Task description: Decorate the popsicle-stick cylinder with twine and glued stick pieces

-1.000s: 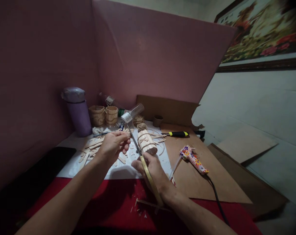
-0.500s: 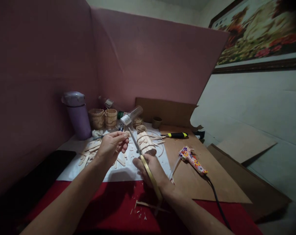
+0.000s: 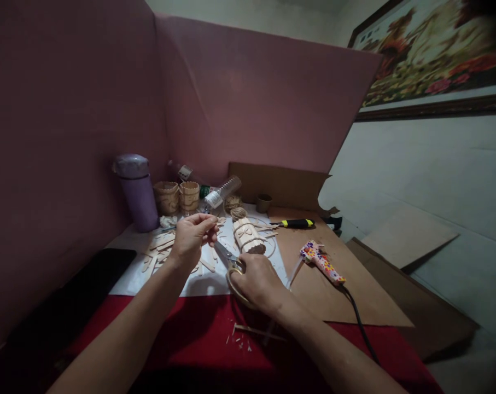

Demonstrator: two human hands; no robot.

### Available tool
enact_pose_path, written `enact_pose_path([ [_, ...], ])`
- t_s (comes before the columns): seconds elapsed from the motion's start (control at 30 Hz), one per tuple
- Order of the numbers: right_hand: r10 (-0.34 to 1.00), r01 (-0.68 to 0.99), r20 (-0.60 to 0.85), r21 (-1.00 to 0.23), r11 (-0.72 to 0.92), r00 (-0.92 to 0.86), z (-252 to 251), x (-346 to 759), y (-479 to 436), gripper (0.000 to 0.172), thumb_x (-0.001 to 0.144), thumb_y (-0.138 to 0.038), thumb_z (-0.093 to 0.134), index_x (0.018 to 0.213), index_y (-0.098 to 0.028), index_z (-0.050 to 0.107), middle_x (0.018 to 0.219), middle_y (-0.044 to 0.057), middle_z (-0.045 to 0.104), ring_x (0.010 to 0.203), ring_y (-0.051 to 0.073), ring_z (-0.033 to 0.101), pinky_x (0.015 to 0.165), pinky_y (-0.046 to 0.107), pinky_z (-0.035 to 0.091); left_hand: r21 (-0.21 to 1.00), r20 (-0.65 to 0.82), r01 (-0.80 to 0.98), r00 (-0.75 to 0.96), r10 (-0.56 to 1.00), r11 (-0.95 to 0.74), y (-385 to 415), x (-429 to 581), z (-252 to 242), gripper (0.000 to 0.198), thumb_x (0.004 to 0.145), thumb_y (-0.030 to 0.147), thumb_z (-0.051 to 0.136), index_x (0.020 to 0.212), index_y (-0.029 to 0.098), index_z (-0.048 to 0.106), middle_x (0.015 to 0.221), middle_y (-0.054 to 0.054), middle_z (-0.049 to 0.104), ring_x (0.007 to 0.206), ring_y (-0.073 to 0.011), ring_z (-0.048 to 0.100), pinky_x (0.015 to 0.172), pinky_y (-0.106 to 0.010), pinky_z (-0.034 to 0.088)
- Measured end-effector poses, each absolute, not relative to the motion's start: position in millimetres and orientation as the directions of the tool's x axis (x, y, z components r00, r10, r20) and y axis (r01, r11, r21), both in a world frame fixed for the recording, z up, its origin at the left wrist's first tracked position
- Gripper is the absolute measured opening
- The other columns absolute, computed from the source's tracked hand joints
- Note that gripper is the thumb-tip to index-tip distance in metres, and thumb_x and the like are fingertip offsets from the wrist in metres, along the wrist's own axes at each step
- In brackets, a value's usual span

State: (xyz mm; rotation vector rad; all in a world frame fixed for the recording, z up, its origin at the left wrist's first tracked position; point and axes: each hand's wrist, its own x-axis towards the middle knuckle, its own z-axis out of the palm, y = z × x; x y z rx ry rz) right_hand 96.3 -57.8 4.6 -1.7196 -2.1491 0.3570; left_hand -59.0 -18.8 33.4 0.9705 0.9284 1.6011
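My right hand (image 3: 258, 279) grips a pair of scissors (image 3: 228, 254) with gold-coloured handles, its blades pointing up and left toward my other hand. My left hand (image 3: 192, 235) is closed in a pinch just beyond the blade tips; whatever its fingertips hold is too small to make out. Behind the scissors a small stick-covered cup (image 3: 248, 236) lies on its side, bound with twine and bearing a bow-like ornament. Loose wooden craft sticks (image 3: 161, 249) are scattered on the white paper (image 3: 124, 279), left of and beneath my left hand.
A floral glue gun (image 3: 322, 262) with a black cord and a yellow-black utility knife (image 3: 297, 223) lie on cardboard (image 3: 354, 306) at right. Behind stand a purple tumbler (image 3: 140, 200), decorated cups (image 3: 189, 197), a plastic bottle (image 3: 223, 191) and twine balls (image 3: 238, 214). Offcuts litter the red cloth (image 3: 182, 339).
The scissors have turned from nearly upright to lying flatter, with the tips lower and nearer my left hand. My right hand has rolled over, back upward. The left hand stays pinched.
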Motion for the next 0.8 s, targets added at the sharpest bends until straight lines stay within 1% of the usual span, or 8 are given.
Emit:
enact_pose_path([
  [0.17, 0.979, 0.95, 0.085, -0.238, 0.201, -0.186, 14.0, 79.7, -58.8, 0.028, 0.081, -0.02, 0.056, 0.1, -0.01, 0.073, 0.1, 0.02, 0.074, 0.088, 0.03, 0.071, 0.068, 0.032, 0.046, 0.918, 0.253, -0.261, -0.188, 0.949, -0.297, -17.4, -54.2, 30.7, 0.025, 0.058, 0.03, 0.079, 0.063, 0.011, 0.063, 0.049, 0.0, 0.059, 0.036, -0.008, 0.047, 0.034, -0.019, 0.034],
  [0.3, 0.963, 0.953, 0.099, -0.147, 0.265, -0.252, 22.4, 75.0, -62.6, 0.023, 0.082, -0.017, 0.057, 0.093, -0.012, 0.076, 0.098, 0.019, 0.075, 0.093, 0.03, 0.07, 0.071, 0.033, 0.049, 0.918, 0.36, -0.116, -0.164, 0.918, -0.38, -15.9, -50.8, 22.0, 0.022, 0.067, 0.033, 0.076, 0.069, 0.012, 0.068, 0.052, 0.0, 0.059, 0.039, -0.0093, 0.049, 0.034, -0.02, 0.035],
  [0.33, 0.958, 0.94, 0.142, -0.202, 0.273, -0.248, 23.9, 76.8, -62.0, 0.022, 0.082, -0.015, 0.055, 0.09, -0.014, 0.076, 0.095, 0.017, 0.075, 0.093, 0.028, 0.07, 0.072, 0.033, 0.049, 0.907, 0.398, -0.079, -0.153, 0.904, -0.413, -15.7, -49.8, 19.4, 0.02, 0.068, 0.032, 0.076, 0.071, 0.013, 0.07, 0.054, 0.0, 0.06, 0.041, -0.0097, 0.05, 0.035, -0.02, 0.036],
  [0.4, 0.95, 0.844, 0.25, -0.454, 0.286, -0.187, 25.9, 82.9, -57.7, 0.022, 0.083, -0.015, 0.052, 0.082, -0.018, 0.074, 0.087, 0.011, 0.075, 0.086, 0.023, 0.07, 0.072, 0.031, 0.05, 0.845, 0.531, 0.0, -0.123, 0.838, -0.535, -15.8, -47.6, 15.1, 0.014, 0.07, 0.028, 0.075, 0.071, 0.015, 0.073, 0.062, -0.002, 0.063, 0.047, -0.0102, 0.054, 0.041, -0.021, 0.041],
  [0.47, 0.965, 0.566, 0.249, -0.785, 0.252, -0.084, 26.8, 90.7, -50.2, 0.02, 0.084, -0.02, 0.051, 0.077, -0.018, 0.069, 0.077, 0.006, 0.072, 0.074, 0.019, 0.067, 0.063, 0.028, 0.052, 0.759, 0.65, 0.046, -0.09, 0.754, -0.649, -16.3, -45.0, 12.5, 0.008, 0.071, 0.025, 0.075, 0.071, 0.017, 0.075, 0.072, -0.004, 0.065, 0.059, -0.0118, 0.059, 0.048, -0.021, 0.046],
  [0.53, 0.987, 0.213, 0.154, -0.964, 0.161, -0.05, 26.7, 97.5, -42.6, 0.014, 0.08, -0.027, 0.054, 0.079, -0.018, 0.065, 0.074, 0.003, 0.066, 0.067, 0.017, 0.063, 0.048, 0.024, 0.05, 0.735, 0.677, 0.023, -0.078, 0.732, -0.677, -17.0, -42.7, 11.7, 0.006, 0.071, 0.024, 0.076, 0.071, 0.018, 0.076, 0.076, -0.004, 0.065, 0.064, -0.0129, 0.059, 0.049, -0.021, 0.046],
  [0.63, 0.988, -0.043, 0.132, -0.991, 0.129, -0.074, 25.3, 103.8, -36.2, 0.018, 0.071, -0.031, 0.06, 0.081, -0.017, 0.063, 0.077, 0.003, 0.061, 0.068, 0.016, 0.061, 0.039, 0.021, 0.05, 0.813, 0.572, -0.08, -0.068, 0.817, -0.576, -17.6, -41.0, 11.6, 0.01, 0.07, 0.028, 0.078, 0.069, 0.018, 0.075, 0.075, -0.003, 0.063, 0.059, -0.0118, 0.056, 0.045, -0.021, 0.045],
  [0.8, 0.98, -0.08, 0.171, -0.983, 0.163, -0.099, 19.9, 107.8, -34.1, 0.023, 0.067, -0.034, 0.065, 0.083, -0.017, 0.063, 0.072, 0.001, 0.06, 0.067, 0.015, 0.06, 0.04, 0.02, 0.051, 0.912, 0.376, -0.17, -0.009, 0.926, -0.372, -19.0, -40.5, 9.9, 0.016, 0.068, 0.031, 0.08, 0.069, 0.016, 0.074, 0.067, -0.002, 0.063, 0.055, -0.0105, 0.054, 0.05, -0.022, 0.045],
])
